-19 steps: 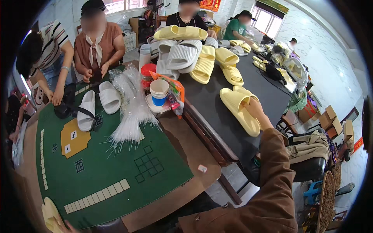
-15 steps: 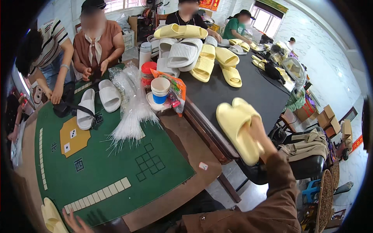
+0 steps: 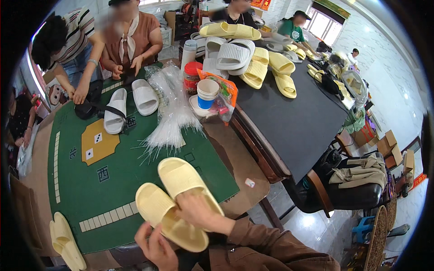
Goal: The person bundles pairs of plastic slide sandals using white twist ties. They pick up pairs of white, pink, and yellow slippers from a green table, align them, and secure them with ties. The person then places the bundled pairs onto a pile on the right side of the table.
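Over the near edge of the green mat (image 3: 167,167) is a pair of pale yellow slide slippers (image 3: 181,176), side by side with toes pointing away from me. My right hand (image 3: 196,212) grips them where they meet, its fingers reaching into the foot openings. My left hand (image 3: 156,248) is beside the left slipper's lower outer edge, fingers apart and slightly bent; whether they touch it I cannot tell. Another yellow pair (image 3: 65,239) rests at the mat's near left corner. Farther up the mat lie two pale grey slippers (image 3: 116,108), one with a black strap across it.
A bundle of clear plastic ties (image 3: 169,128), stacked paper cups (image 3: 207,97) and a red-lidded jar (image 3: 193,74) stand mid-table. Yellow and grey slippers pile up on the dark table (image 3: 280,131). Several people work around the tables. A black chair (image 3: 357,194) with clothing is at right.
My right hand has brought the yellow slippers from over the dark table leftward to the green mat. My left hand has moved right, up to them. The view has shifted slightly.
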`<state>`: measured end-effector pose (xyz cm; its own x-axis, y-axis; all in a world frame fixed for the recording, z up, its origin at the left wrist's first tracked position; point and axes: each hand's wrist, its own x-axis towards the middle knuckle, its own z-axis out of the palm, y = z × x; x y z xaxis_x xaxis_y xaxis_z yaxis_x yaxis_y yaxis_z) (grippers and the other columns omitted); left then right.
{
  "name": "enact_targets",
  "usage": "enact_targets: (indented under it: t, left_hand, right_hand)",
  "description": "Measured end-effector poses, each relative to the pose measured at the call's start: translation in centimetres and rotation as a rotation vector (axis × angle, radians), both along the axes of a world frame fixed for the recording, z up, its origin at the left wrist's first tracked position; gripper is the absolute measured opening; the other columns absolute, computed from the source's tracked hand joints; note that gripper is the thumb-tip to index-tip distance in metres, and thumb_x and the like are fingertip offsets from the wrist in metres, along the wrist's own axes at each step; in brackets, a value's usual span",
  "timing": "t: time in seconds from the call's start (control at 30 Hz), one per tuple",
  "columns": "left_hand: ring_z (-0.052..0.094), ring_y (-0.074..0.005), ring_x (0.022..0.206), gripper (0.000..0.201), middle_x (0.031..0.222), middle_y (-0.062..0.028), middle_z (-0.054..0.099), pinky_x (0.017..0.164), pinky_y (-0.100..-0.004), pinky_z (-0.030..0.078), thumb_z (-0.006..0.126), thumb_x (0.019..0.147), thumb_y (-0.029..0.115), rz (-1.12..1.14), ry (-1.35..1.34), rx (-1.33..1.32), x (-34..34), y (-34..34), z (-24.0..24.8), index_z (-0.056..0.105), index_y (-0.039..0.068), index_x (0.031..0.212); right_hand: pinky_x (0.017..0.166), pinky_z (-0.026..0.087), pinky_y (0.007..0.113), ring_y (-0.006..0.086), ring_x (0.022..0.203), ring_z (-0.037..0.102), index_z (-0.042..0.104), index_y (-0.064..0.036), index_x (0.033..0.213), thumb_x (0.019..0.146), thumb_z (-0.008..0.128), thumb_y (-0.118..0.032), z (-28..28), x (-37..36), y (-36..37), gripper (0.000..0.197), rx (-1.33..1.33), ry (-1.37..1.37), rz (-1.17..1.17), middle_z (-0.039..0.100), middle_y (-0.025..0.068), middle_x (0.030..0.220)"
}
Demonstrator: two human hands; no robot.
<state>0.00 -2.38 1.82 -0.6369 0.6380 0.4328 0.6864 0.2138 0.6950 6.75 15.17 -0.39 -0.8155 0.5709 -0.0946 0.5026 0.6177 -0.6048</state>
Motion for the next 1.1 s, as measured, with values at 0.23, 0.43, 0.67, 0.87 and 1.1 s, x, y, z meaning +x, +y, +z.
enact_targets:
  t: [0.23,0.43,0.67,0.87,1.1]
  left_hand:
    - [0.036,-0.0447,0.129,0.055,0.137,-0.0288,0.035,0.106,-0.0497,0.031,0.061,0.089,0.015,-0.186,-0.154,-0.405,3.3,1.5,-2.8,0.046,0.007,0.142]
    - [0.023,-0.054,0.134,0.063,0.139,-0.0348,0.03,0.112,-0.0596,0.015,0.058,0.092,0.039,-0.148,0.047,-0.712,4.0,5.3,-2.6,0.037,0.022,0.149]
    - [0.036,-0.0485,0.126,0.058,0.116,-0.0295,0.044,0.109,-0.0584,0.023,0.054,0.094,0.029,0.005,-0.009,-0.751,1.1,7.0,-3.4,0.041,0.01,0.146]
    - [0.044,-0.0441,0.109,0.047,0.102,-0.0236,0.046,0.107,-0.0518,0.028,0.047,0.095,0.016,0.137,0.058,-0.647,-4.9,3.5,-4.6,0.048,0.006,0.141]
    - [0.034,-0.0489,0.13,0.051,0.114,-0.0273,0.047,0.114,-0.0547,0.019,0.047,0.093,0.014,0.154,0.118,-0.624,-5.1,3.9,-5.7,0.045,0.011,0.145]
  right_hand:
    - [0.076,0.055,0.034,0.0253,0.088,0.07,0.063,0.0006,0.121,0.092,0.065,-0.022,3.5,8.7,5.2,0.037,-0.388,0.312,0.152,0.069,0.0197,0.106]
    - [0.069,0.054,0.026,0.0106,0.078,0.064,0.065,0.0015,0.113,0.096,0.057,-0.012,8.1,18.2,21.1,0.024,-0.226,0.376,-0.385,0.069,0.0074,0.089]
    - [0.082,0.054,0.04,0.0314,0.098,0.064,0.041,-0.0104,0.142,0.088,0.063,-0.017,4.9,14.9,40.7,0.058,0.375,0.492,-0.636,0.043,0.0225,0.136]
    - [0.09,0.048,0.053,0.0472,0.108,0.058,0.017,-0.0289,0.154,0.083,0.063,-0.018,5.7,9.5,46.7,0.085,0.636,0.239,-0.828,0.037,0.0281,0.136]
    - [0.076,0.053,0.05,0.0428,0.089,0.064,0.036,-0.02,0.142,0.083,0.056,-0.001,5.7,17.3,43.9,0.066,0.989,0.046,-0.61,0.05,0.0268,0.114]
